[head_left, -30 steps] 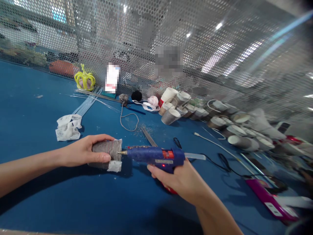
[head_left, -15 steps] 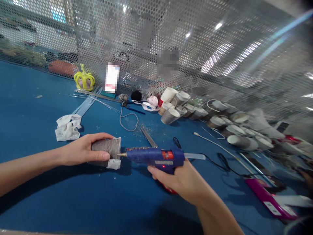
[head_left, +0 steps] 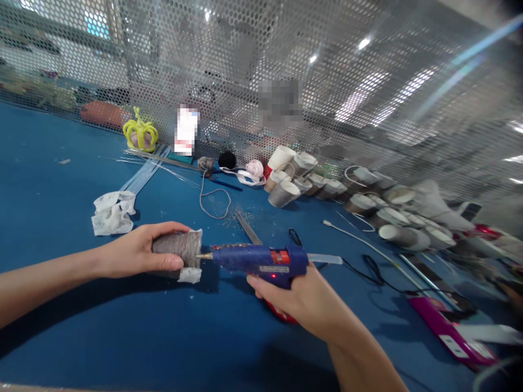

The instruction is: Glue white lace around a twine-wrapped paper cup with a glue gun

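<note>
My left hand (head_left: 143, 247) is wrapped round a cup covered in grey yarn (head_left: 188, 246), which lies on its side with its rim to the right. A piece of white lace (head_left: 190, 275) hangs at the lower edge of that rim. In my right hand (head_left: 292, 294) is a blue glue gun (head_left: 249, 260), its red light lit and a clear glue stick (head_left: 327, 258) sticking out at the back. The metal nozzle points left and meets the cup near its rim. My fingers hide part of the handle.
White lace (head_left: 113, 212) lies crumpled at the left. Behind are a yellow crown-shaped item (head_left: 140, 135), a grey yarn ball (head_left: 205, 165) and several wrapped cups (head_left: 285, 193). A metal blade-like strip (head_left: 248, 228) lies behind the gun. Cables run to a purple power strip (head_left: 449, 332) at right.
Almost nothing differs. Both hands, the cup and the glue gun stay in place, with the nozzle still at the cup's rim; the view has shifted very slightly.
</note>
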A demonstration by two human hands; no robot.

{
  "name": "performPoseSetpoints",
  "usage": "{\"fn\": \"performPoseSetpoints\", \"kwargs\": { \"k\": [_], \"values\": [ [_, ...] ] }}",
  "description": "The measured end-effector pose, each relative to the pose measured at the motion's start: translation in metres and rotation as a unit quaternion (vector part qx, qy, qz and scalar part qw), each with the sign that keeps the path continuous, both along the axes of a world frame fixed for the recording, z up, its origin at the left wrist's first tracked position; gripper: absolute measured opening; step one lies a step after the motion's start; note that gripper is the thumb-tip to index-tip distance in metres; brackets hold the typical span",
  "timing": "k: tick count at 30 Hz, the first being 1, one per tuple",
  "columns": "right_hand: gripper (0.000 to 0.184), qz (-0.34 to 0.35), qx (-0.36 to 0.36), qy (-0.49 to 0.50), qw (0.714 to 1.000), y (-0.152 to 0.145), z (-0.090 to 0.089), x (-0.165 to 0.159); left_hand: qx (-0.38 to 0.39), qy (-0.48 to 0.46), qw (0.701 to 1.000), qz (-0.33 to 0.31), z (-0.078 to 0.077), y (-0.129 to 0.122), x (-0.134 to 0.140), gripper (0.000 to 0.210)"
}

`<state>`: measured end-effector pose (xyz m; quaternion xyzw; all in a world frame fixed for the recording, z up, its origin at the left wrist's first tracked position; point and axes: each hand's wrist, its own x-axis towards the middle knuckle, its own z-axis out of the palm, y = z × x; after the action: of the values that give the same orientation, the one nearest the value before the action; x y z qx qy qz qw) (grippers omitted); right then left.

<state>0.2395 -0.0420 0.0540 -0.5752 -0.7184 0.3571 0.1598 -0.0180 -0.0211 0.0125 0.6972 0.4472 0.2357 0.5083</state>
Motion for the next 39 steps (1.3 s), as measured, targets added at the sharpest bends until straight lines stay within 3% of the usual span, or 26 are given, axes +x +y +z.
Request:
{"fn": "performPoseSetpoints", "kwargs": {
  "k": [3, 6, 11, 19, 27, 33, 39],
  "values": [
    [0.023, 0.022, -0.033, 0.019, 0.999, 0.0013, -0.0001, 0.0002, 0.000, 0.002, 1.000, 0.002, -0.0006, 0.0001, -0.0001, 0.054],
    [0.024, 0.002, -0.054, 0.030, 0.998, 0.0033, -0.0008, 0.0008, 0.007, 0.004, 1.000, -0.011, -0.0014, -0.0011, -0.0001, 0.055],
    [0.027, -0.029, -0.034, 0.030, 0.999, 0.0050, -0.0026, 0.0003, 0.039, 0.004, 0.999, -0.029, -0.0041, -0.0018, -0.0007, 0.055],
    [0.024, 0.010, -0.067, 0.060, 0.996, 0.0030, -0.0056, 0.0021, 0.076, 0.019, 0.997, -0.022, -0.0080, -0.0010, -0.0014, 0.056],
    [0.030, -0.023, -0.051, 0.065, 0.996, 0.0087, -0.0083, 0.0026, 0.136, 0.037, 0.989, -0.033, -0.0078, -0.0018, -0.0013, 0.054],
    [0.029, -0.005, -0.047, 0.078, 0.996, 0.0089, -0.0085, 0.0001, 0.170, 0.053, 0.983, -0.037, -0.0071, -0.0020, -0.0016, 0.055],
    [0.026, 0.000, -0.075, 0.065, 0.995, 0.0071, -0.0067, 0.0010, 0.157, 0.043, 0.986, -0.042, -0.0086, -0.0015, -0.0016, 0.054]
  ]
}}
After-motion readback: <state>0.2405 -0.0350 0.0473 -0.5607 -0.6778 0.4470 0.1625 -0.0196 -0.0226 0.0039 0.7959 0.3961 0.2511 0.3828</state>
